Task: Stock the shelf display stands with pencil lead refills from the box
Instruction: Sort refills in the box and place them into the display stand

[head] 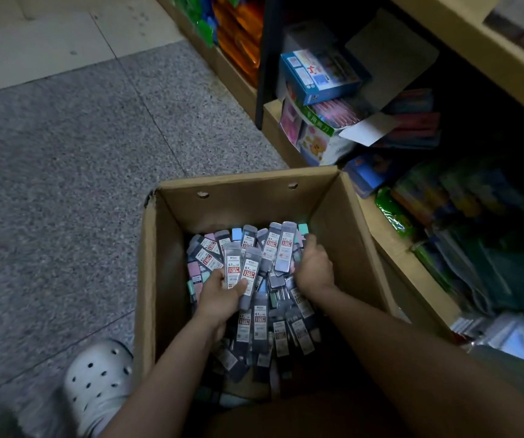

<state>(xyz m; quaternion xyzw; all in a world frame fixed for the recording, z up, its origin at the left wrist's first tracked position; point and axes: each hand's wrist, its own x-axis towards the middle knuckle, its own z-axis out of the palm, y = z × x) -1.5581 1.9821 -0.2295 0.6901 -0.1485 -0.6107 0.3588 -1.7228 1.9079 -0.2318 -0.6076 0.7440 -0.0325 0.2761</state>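
While both arms reach down into the open cardboard box [361, 216] on the grey floor, the left hand [219, 295] pinches two pencil lead refill cases [242, 270], thumb across their labelled fronts and fingers curled behind. The right hand [314, 267] curls round a fanned bunch of refills [281, 248] held upright against the palm. Under both hands lies the loose heap of refills [273, 330] filling the box bottom. Beside the box, the lower shelf [390, 248] carries packaged stationery. A white perforated clog [99, 380] stands left of the box.
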